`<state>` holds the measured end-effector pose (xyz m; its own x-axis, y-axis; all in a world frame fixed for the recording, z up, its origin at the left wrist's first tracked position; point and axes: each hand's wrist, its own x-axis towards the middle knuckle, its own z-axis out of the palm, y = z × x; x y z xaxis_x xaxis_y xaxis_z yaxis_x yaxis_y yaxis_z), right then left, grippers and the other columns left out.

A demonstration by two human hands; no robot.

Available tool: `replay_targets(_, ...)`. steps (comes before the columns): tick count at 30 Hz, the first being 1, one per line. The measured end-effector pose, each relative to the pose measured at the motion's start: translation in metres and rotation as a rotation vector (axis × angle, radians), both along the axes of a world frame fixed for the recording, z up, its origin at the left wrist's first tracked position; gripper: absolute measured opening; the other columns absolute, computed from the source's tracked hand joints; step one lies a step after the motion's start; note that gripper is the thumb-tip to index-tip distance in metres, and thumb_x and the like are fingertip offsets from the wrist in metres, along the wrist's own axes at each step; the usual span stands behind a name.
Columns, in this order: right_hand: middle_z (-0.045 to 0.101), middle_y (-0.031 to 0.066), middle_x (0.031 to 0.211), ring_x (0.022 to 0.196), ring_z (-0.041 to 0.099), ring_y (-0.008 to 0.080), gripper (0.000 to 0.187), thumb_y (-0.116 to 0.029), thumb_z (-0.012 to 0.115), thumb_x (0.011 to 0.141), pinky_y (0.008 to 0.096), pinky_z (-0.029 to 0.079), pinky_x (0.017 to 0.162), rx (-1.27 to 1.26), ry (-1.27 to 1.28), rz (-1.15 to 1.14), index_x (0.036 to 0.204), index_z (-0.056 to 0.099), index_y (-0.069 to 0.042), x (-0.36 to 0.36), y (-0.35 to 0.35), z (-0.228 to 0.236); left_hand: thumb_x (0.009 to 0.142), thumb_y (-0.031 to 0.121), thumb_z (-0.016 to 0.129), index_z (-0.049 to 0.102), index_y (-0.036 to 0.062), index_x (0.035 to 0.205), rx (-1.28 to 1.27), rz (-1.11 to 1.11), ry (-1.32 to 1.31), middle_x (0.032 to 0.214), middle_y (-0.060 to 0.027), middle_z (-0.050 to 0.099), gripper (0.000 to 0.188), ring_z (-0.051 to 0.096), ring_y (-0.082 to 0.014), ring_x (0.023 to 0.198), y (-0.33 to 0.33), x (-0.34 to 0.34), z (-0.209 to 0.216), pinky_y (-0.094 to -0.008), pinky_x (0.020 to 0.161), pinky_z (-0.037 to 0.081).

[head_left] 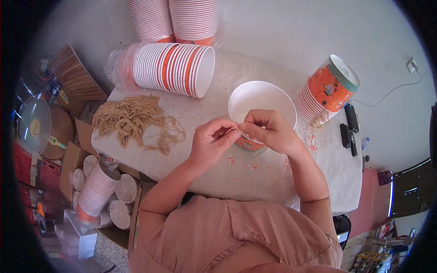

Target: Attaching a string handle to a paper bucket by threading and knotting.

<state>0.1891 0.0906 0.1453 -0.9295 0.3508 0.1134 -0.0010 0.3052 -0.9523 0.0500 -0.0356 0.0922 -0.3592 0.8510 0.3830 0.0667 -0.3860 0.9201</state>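
A white-lined paper bucket [263,96] with an orange printed outside stands upright on the table, its mouth facing up. At its near rim, my left hand [213,139] and my right hand [269,131] meet with their fingertips pinched together. A thin string [260,152] shows at the bucket's near side, and a pale bit of it seems to lie between my fingers; most of it is hidden by them. To the left lies a tangled bundle of tan twine [129,116], with a few loose loops on its right.
A stack of nested buckets [175,68] lies on its side at the back left, before upright stacks [193,20]. Another stack [325,91] stands at right, near black devices [350,129]. Orange and white bits [250,167] litter the tabletop. An open carton [73,166] holds wrapped buckets.
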Motion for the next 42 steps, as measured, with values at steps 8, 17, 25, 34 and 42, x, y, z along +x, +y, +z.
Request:
replay_targets(8, 0.05, -0.0023, 0.059, 0.049, 0.044, 0.0036, 0.024, -0.018, 0.057, 0.096, 0.0227, 0.032, 0.042, -0.013, -0.023, 0.02, 0.079, 0.057, -0.001, -0.001, -0.001, 0.003, 0.089, 0.002, 0.062, 0.059, 0.0001, 0.097, -0.075, -0.127, -0.173, 0.08, 0.0002, 0.061, 0.009, 0.054, -0.0024, 0.067, 0.001, -0.004, -0.004, -0.0186, 0.055, 0.043)
replay_targets(17, 0.062, 0.0036, 0.081, 0.072, 0.056, 0.0096, 0.005, -0.003, 0.064, 0.087, 0.0255, 0.046, 0.065, 0.349, 0.239, -0.164, 0.091, 0.062, 0.0, -0.001, -0.008, 0.001, 0.086, 0.001, 0.056, 0.056, 0.0019, 0.089, -0.118, -0.148, -0.32, 0.07, 0.0003, 0.055, 0.003, 0.045, -0.0039, 0.055, 0.002, -0.005, -0.003, -0.0203, 0.047, 0.035)
replay_targets(25, 0.064, 0.0087, 0.085, 0.073, 0.063, 0.0255, 0.026, -0.004, 0.072, 0.07, 0.0361, 0.049, 0.067, 0.922, 0.477, -0.107, 0.095, 0.067, -0.004, 0.0, -0.013, -0.005, 0.086, 0.001, 0.051, 0.055, 0.0021, 0.088, -0.173, -0.144, -0.379, 0.068, 0.0016, 0.052, 0.004, 0.044, -0.0044, 0.055, 0.001, -0.005, 0.002, -0.0204, 0.047, 0.034)
replay_targets(34, 0.063, 0.0074, 0.084, 0.074, 0.063, 0.0248, 0.028, -0.005, 0.072, 0.067, 0.0365, 0.049, 0.067, 1.071, 0.481, -0.137, 0.094, 0.068, -0.004, -0.001, -0.012, -0.01, 0.087, 0.005, 0.052, 0.057, 0.0022, 0.088, -0.208, -0.239, -0.479, 0.068, 0.0004, 0.054, 0.006, 0.044, -0.0051, 0.053, 0.002, -0.009, -0.001, -0.0205, 0.046, 0.034)
replay_targets(42, 0.064, 0.0084, 0.083, 0.074, 0.063, 0.0252, 0.026, -0.004, 0.072, 0.07, 0.0368, 0.048, 0.067, 0.92, 0.461, -0.134, 0.095, 0.069, -0.004, 0.001, -0.012, -0.006, 0.09, 0.008, 0.055, 0.061, 0.0028, 0.09, -0.17, -0.288, -0.583, 0.071, -0.0049, 0.06, 0.008, 0.044, -0.0058, 0.052, -0.001, -0.01, -0.001, -0.0202, 0.046, 0.032)
